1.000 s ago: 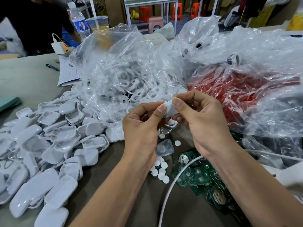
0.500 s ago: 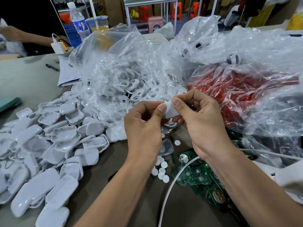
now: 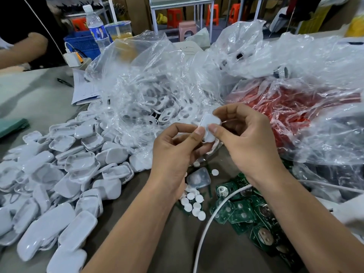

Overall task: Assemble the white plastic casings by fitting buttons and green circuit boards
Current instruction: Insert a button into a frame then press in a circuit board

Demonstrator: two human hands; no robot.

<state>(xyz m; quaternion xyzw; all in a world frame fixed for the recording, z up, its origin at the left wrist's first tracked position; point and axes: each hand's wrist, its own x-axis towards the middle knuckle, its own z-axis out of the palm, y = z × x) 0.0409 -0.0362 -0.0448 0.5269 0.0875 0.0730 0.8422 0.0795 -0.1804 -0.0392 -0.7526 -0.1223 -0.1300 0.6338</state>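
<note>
A white plastic casing [image 3: 210, 125] is held above the table between both hands. My left hand [image 3: 173, 152] pinches its lower left edge with thumb and forefinger. My right hand [image 3: 248, 140] grips it from the right, thumb on its face. Below the hands lie several small round white buttons [image 3: 194, 203] and a heap of green circuit boards [image 3: 244, 211]. One translucent casing [image 3: 199, 177] rests on the table just under my left wrist. A big pile of white casings [image 3: 65, 174] covers the left of the table.
A clear plastic bag [image 3: 149, 91] holding more white casing parts lies behind the hands, and a bag with red parts [image 3: 285, 107] sits at the right. A white cable [image 3: 214, 215] crosses the boards. Another person's arm [image 3: 21, 50], a water bottle [image 3: 96, 28] and papers [image 3: 84, 89] are at far left.
Both hands have turned the casing, so its broad white face now shows toward me. The hands stay in the same place above the buttons.
</note>
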